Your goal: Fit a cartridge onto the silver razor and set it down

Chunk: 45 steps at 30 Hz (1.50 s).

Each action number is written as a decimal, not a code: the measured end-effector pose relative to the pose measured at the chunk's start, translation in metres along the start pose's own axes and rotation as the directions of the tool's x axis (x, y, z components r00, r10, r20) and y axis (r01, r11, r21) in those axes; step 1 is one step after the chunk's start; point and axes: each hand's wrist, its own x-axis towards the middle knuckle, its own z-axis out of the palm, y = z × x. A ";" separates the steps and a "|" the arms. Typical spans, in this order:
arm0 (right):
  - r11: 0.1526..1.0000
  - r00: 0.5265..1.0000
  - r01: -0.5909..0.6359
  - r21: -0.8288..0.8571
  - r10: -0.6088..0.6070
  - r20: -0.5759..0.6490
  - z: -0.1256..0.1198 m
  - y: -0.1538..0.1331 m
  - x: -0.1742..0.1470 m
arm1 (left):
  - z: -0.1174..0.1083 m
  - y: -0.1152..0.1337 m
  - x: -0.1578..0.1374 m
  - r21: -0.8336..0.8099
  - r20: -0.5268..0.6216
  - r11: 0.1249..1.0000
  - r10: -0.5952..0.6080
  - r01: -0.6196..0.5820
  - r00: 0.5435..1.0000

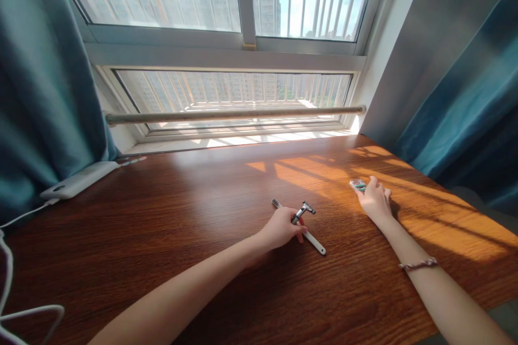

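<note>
Near the middle of the wooden table, my left hand is closed around the handle of a razor, whose head sticks out to the right. A white toothbrush runs slantwise under that hand, its dark bristles at the far left end and a hole in its near end. Whether the fingers also grip the toothbrush I cannot tell. Farther right, my right hand is closed on a small clear plastic case with green parts inside, at the tabletop. Its fingers partly cover the case. A braided bracelet circles the right wrist.
A white power strip with a cable lies at the table's left edge, by a blue curtain. Beyond the table's back edge, a rail crosses the window. Another blue curtain hangs at right. Sunlight stripes the wooden table.
</note>
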 end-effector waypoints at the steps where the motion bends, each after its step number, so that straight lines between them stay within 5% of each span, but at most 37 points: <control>1: 1.000 1.000 0.001 0.001 -0.001 -0.022 -0.003 -0.005 -0.004 | 0.001 0.000 0.001 -0.008 0.008 1.000 0.007 -0.007 1.000; 6: 0.961 0.973 0.215 0.175 -0.227 0.048 -0.015 -0.043 -0.040 | 0.003 -0.001 0.001 -0.042 0.006 0.999 0.033 -0.033 0.999; 11: 0.878 0.877 0.332 0.343 -0.422 0.229 -0.019 -0.075 -0.076 | 0.002 -0.005 -0.002 -0.050 -0.041 0.998 0.047 -0.049 0.998; 31: 0.708 0.684 0.524 0.475 -0.681 0.262 -0.040 -0.099 -0.123 | 0.003 -0.007 0.000 -0.211 -0.095 0.977 -0.006 -0.014 0.995; 35: 0.725 0.706 0.551 0.413 -0.669 0.232 -0.037 -0.096 -0.118 | 0.002 -0.005 -0.001 -0.280 -0.147 0.960 -0.016 -0.026 0.989; 40: 0.801 0.801 0.525 0.288 -0.580 0.151 -0.029 -0.073 -0.088 | 0.005 0.001 -0.006 -0.410 -0.116 0.912 -0.053 0.001 0.992; 45: 0.876 0.878 0.447 0.181 -0.468 0.095 -0.023 -0.023 -0.051 | 0.008 0.002 -0.008 -0.706 0.034 0.706 -0.052 0.061 0.998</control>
